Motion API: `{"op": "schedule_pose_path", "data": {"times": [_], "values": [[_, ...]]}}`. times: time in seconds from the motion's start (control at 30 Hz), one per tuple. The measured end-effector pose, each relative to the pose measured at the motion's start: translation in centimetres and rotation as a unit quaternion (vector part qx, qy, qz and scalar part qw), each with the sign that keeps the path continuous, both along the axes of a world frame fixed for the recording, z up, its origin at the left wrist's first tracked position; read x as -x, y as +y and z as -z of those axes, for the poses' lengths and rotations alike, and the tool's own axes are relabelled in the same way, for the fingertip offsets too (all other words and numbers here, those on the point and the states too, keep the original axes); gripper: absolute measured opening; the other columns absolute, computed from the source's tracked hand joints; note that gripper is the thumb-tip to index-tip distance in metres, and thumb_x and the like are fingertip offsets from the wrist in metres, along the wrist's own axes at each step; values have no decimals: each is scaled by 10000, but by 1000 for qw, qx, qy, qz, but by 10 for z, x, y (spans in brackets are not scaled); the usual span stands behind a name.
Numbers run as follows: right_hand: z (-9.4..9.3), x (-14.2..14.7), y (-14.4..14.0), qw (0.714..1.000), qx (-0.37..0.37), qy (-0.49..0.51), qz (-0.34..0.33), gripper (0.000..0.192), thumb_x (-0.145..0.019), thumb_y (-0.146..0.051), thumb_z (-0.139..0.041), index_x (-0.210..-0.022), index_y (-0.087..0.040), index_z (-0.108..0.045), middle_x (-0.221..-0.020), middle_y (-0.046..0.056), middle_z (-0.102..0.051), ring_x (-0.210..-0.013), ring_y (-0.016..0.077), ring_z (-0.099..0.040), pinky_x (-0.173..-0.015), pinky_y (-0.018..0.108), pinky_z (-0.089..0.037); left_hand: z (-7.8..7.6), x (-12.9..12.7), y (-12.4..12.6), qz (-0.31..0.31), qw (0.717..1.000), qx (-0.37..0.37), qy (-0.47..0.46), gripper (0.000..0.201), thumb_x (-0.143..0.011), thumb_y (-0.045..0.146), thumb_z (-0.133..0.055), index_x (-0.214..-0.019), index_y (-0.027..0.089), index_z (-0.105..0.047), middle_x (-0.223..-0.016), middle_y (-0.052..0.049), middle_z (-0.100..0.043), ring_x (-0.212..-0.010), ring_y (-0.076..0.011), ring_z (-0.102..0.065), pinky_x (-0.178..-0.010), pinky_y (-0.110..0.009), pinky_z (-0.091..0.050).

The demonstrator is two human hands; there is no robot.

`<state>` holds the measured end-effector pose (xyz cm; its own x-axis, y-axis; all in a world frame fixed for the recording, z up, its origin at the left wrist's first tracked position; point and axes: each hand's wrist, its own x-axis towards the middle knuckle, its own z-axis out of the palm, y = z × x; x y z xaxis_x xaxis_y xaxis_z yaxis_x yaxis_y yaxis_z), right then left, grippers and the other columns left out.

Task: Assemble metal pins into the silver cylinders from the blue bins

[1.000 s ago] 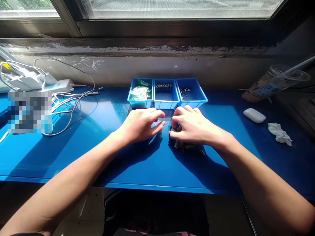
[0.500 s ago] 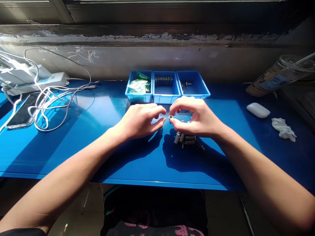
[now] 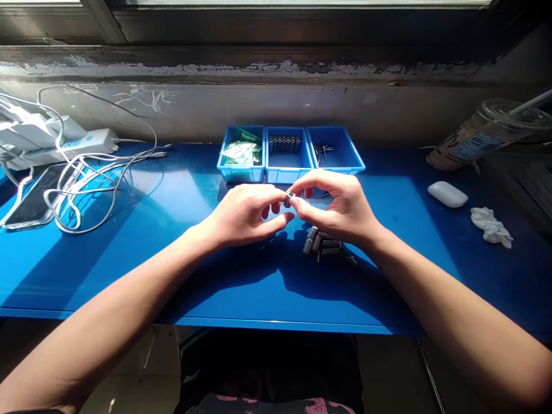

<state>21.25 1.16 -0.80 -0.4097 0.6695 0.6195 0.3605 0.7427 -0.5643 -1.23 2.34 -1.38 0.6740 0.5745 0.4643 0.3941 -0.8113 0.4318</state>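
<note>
My right hand (image 3: 334, 201) pinches a small dark metal tube (image 3: 290, 198) with a bright ring-shaped end between thumb and index finger. My left hand (image 3: 252, 213) is right beside it, its index fingertip at the tube and its thumb apart below. Whether that fingertip actually presses on the tube I cannot tell. On the table under my right hand lies a pile of black block-shaped parts (image 3: 331, 247), some with thin metal pins sticking out. My right hand hides part of that pile.
Three joined blue bins stand at the back: one with green-and-white packets (image 3: 242, 154), one with upright dark tubes (image 3: 284, 142), one with thin dark pins (image 3: 322, 152). Cables (image 3: 86, 184) and a phone (image 3: 32, 198) lie left. A drink cup (image 3: 472, 144), white case (image 3: 447, 194) and tissue (image 3: 491, 226) are right.
My right hand has brought the tube left and slightly up to my left fingers, closing the gap between the hands. The camera view has shifted slightly.
</note>
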Motion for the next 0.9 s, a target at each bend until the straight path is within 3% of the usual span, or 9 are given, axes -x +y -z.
{"op": "schedule_pose_path", "data": {"times": [0.43,0.9], "values": [[5,1,1,1000,-12,10,1,186,-925,-290,-807,-1067,-180,-763,-965,33,-804,-818,158,-730,-764,298,-598,5,0,2,-35,998,-47,-31,218,-1004,300,-637,-866,143,-699,-758,-14,-698,-643,-116,-607,-605,-226,-464],[8,4,0,999,-11,31,-8,120,-937,-290,-764,-958,-199,-689,-908,13,-746,-759,138,-659,-707,300,-577,8,1,4,-55,996,-71,-20,176,-970,280,-659,-852,158,-704,-736,-1,-694,-622,-112,-601,-605,-226,-450]]}}
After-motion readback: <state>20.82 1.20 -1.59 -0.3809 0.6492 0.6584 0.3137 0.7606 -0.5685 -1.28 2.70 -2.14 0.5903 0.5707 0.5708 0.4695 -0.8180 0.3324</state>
